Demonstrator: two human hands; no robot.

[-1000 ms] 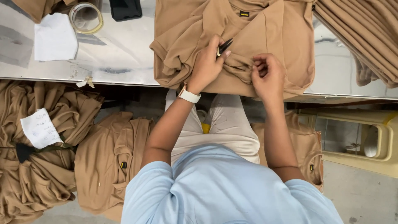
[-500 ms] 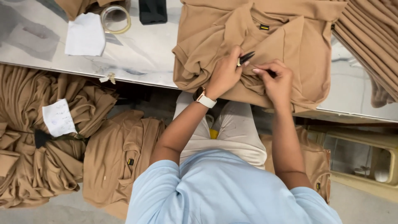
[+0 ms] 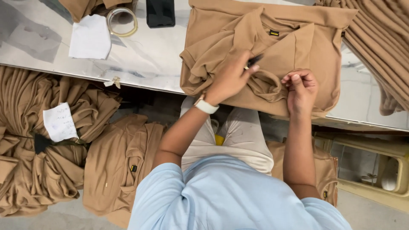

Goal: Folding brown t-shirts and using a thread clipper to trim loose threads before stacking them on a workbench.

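- Two hands work one tan shirt [image 3: 294,47] on the surface [image 3: 145,64].
- Left hand [image 3: 232,79] clamps a dark small tool [image 3: 254,61].
- Right hand [image 3: 301,87] pinches shirt fabric.

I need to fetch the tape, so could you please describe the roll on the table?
Look along the metal table to its far edge. Beside the white cloth piece and the black phone lies the tape roll, the only clear, hollow ring among flat things.

Tan shirt [image 3: 294,47] with black neck label [image 3: 274,33]; white wristband [image 3: 206,105]; pale blue top [image 3: 230,196]; white paper [image 3: 90,38]
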